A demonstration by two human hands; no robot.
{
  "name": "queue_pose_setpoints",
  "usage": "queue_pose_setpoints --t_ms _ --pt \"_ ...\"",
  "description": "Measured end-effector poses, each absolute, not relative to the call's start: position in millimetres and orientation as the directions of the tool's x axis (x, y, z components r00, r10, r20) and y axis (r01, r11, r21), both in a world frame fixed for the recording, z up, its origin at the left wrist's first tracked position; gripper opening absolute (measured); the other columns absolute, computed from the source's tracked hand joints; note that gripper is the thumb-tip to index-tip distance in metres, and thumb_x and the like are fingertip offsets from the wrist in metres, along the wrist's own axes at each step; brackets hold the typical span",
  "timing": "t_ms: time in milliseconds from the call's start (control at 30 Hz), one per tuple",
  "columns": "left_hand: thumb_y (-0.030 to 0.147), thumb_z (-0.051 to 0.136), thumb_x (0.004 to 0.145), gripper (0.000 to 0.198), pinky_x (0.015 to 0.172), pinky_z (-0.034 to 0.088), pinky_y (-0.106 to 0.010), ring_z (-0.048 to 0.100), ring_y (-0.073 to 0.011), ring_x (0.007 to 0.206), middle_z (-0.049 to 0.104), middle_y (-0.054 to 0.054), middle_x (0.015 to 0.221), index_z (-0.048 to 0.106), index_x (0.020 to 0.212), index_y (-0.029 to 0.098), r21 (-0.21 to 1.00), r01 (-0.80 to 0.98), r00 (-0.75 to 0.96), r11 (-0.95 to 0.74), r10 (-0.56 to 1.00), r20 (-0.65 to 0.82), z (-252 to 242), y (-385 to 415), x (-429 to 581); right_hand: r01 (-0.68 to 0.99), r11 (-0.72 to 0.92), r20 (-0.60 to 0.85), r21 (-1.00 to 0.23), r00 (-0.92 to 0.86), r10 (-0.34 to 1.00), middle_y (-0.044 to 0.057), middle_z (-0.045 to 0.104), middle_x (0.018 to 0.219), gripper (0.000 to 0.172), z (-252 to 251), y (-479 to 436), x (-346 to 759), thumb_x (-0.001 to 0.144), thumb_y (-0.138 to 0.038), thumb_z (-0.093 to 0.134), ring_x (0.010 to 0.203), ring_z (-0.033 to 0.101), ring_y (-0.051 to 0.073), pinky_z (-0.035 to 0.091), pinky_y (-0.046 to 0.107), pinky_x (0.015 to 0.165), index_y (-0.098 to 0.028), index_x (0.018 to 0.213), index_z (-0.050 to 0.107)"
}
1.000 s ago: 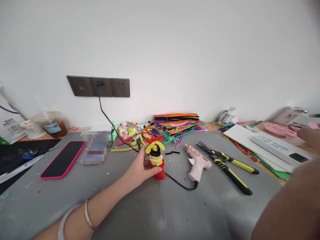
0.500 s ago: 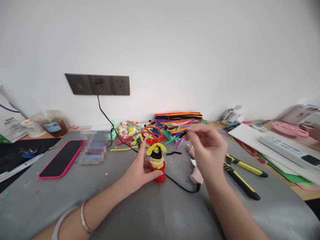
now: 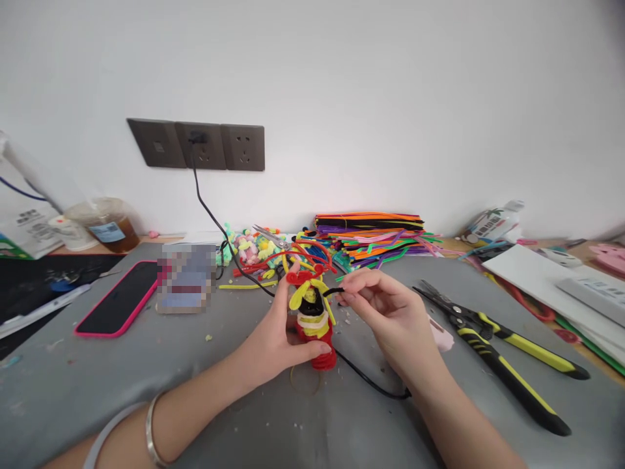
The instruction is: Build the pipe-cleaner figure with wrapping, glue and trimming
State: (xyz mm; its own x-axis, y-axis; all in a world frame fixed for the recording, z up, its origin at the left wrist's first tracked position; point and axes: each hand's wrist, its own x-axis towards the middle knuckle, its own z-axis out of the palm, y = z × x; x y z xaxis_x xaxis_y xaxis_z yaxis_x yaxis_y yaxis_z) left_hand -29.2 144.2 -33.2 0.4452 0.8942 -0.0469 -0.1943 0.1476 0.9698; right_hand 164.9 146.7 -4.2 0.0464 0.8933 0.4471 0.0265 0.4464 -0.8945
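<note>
A small figure (image 3: 313,326) of red, yellow, white and black pipe cleaner stands upright near the middle, with a yellow bow and curled red pieces on top. My left hand (image 3: 280,332) is wrapped round its left side, thumb across the red lower part. My right hand (image 3: 385,306) pinches a short black pipe cleaner (image 3: 333,291) between thumb and fingertips. The free end of that black piece reaches the figure's right side, beside the yellow bow; whether it touches is too small to tell.
Black-and-yellow pliers (image 3: 508,352) lie open at the right, near a pink tool (image 3: 441,335) partly behind my right hand. Coloured pipe cleaners (image 3: 371,234) are heaped by the wall. A phone (image 3: 120,299) lies left. A black cable (image 3: 209,212) crosses the table.
My right hand has come left and down, bringing the black piece to the figure's side. The view has shifted, and the pliers' jaws now show. My left hand still holds the figure.
</note>
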Motion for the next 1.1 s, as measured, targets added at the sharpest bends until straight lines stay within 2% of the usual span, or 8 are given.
queue_pose_setpoints --t_ms 167,300,400,567,800,933,1100 --pt "0.021 0.091 0.07 0.092 0.079 0.064 -0.034 0.071 -0.0265 0.099 0.071 -0.01 0.118 0.045 0.149 0.032 0.953 -0.243 0.441 0.18 0.896 -0.057 -31 145 -29 0.013 0.336 0.336 -0.942 0.024 0.942 0.002 0.077 0.08 0.023 -8 148 167 0.08 -0.043 0.086 0.071 0.075 0.017 0.066 0.028 0.068 -0.024 0.083 0.075" --pt "0.02 0.091 0.07 0.095 0.08 0.064 -0.034 0.071 -0.0264 0.1 0.071 -0.01 0.119 0.042 0.15 0.033 0.958 -0.222 0.447 0.181 0.892 -0.065 -32 145 -29 -0.025 0.295 0.295 -0.955 0.011 0.956 0.002 0.077 0.075 0.027 -8 149 167 0.077 -0.044 0.088 0.068 0.075 0.017 0.066 0.028 0.066 -0.022 0.083 0.074" --pt "0.019 0.089 0.071 0.101 0.081 0.064 -0.036 0.071 -0.0265 0.101 0.071 -0.011 0.121 0.035 0.155 0.033 0.968 -0.179 0.449 0.178 0.89 -0.081 -32 144 -30 0.021 0.303 0.303 -0.953 0.019 0.953 0.001 0.075 0.073 0.025 -4 147 166 0.077 -0.041 0.087 0.064 0.072 0.015 0.063 0.026 0.062 -0.021 0.08 0.072" --pt "0.02 0.089 0.072 0.1 0.081 0.065 -0.035 0.072 -0.0273 0.101 0.072 -0.01 0.117 0.036 0.155 0.033 0.969 -0.177 0.442 0.171 0.894 -0.077 -31 143 -30 0.132 0.357 0.367 -0.925 0.059 0.928 0.002 0.071 0.074 0.02 1 145 166 0.081 -0.038 0.082 0.065 0.065 0.014 0.058 0.024 0.058 -0.022 0.078 0.07" --pt "0.02 0.089 0.072 0.104 0.082 0.065 -0.036 0.072 -0.0291 0.108 0.068 -0.012 0.131 0.031 0.158 0.033 0.978 -0.147 0.441 0.151 0.895 -0.071 -31 143 -30 0.112 0.476 0.486 -0.872 0.078 0.871 0.002 0.072 0.082 0.012 -3 146 164 0.083 -0.03 0.081 0.08 0.071 0.017 0.062 0.028 0.072 -0.024 0.081 0.071" --pt "0.021 0.087 0.075 0.1 0.083 0.066 -0.037 0.072 -0.0304 0.111 0.066 -0.013 0.135 0.031 0.158 0.033 0.984 -0.13 0.454 0.119 0.89 -0.048 -33 142 -31 0.075 0.488 0.493 -0.869 0.07 0.867 0.001 0.074 0.082 0.008 -4 146 163 0.083 -0.027 0.081 0.078 0.072 0.017 0.062 0.028 0.071 -0.025 0.086 0.074" --pt "0.022 0.089 0.074 0.102 0.082 0.067 -0.039 0.073 -0.0309 0.11 0.066 -0.013 0.136 0.032 0.158 0.035 0.982 -0.166 0.434 0.094 0.901 -0.013 -41 142 -31 0.105 0.477 0.483 -0.873 0.04 0.875 0.002 0.073 0.079 0.009 -1 142 162 0.084 -0.028 0.079 0.077 0.072 0.018 0.062 0.029 0.069 -0.025 0.081 0.071"
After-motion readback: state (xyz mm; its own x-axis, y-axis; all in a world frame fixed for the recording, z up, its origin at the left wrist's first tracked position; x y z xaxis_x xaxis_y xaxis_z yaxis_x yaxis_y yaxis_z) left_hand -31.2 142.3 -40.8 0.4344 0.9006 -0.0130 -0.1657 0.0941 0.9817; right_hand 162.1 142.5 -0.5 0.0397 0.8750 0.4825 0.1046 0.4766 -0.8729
